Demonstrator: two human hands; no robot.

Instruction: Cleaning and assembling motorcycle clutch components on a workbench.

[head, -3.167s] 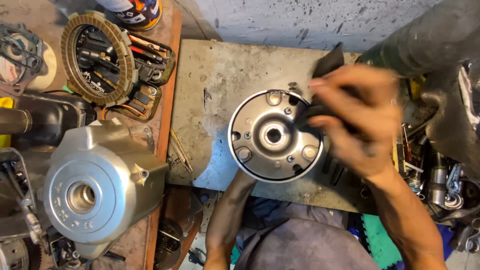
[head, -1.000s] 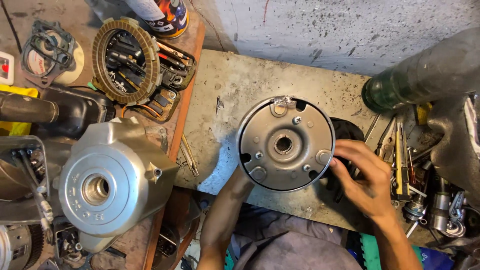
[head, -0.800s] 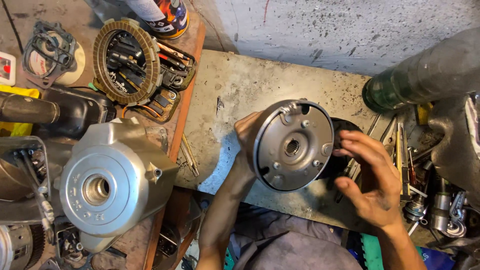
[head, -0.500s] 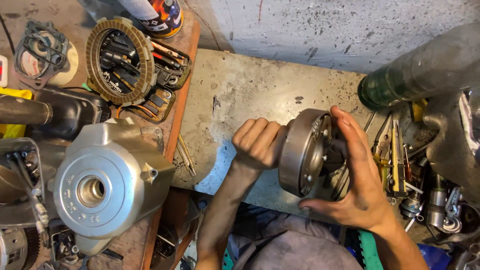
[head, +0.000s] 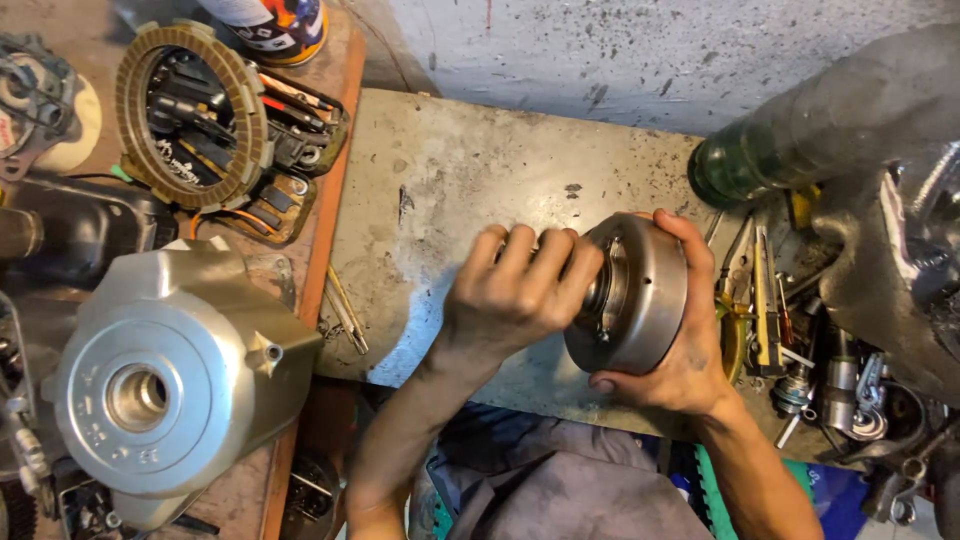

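Note:
A round grey metal drum, a flywheel-like rotor [head: 640, 292], is tipped up on its edge over a worn metal plate [head: 450, 190]. My right hand [head: 690, 345] cups it from behind and below, thumb under its rim and fingers over the top. My left hand [head: 515, 290] presses against its open left face, fingers curled over the hub, which they hide. Both hands grip the drum.
A silver engine cover [head: 165, 375] lies at the lower left. A brown friction ring [head: 190, 110] rests on a tool tray at the upper left. Loose tools and screwdrivers [head: 770, 300] crowd the right, below a dark green bottle [head: 800, 140]. A spray can [head: 265, 25] stands at the top.
The drum lay flat, face up, on the plate. It has been lifted and turned onto its edge, with my left hand moving from under it onto its open face.

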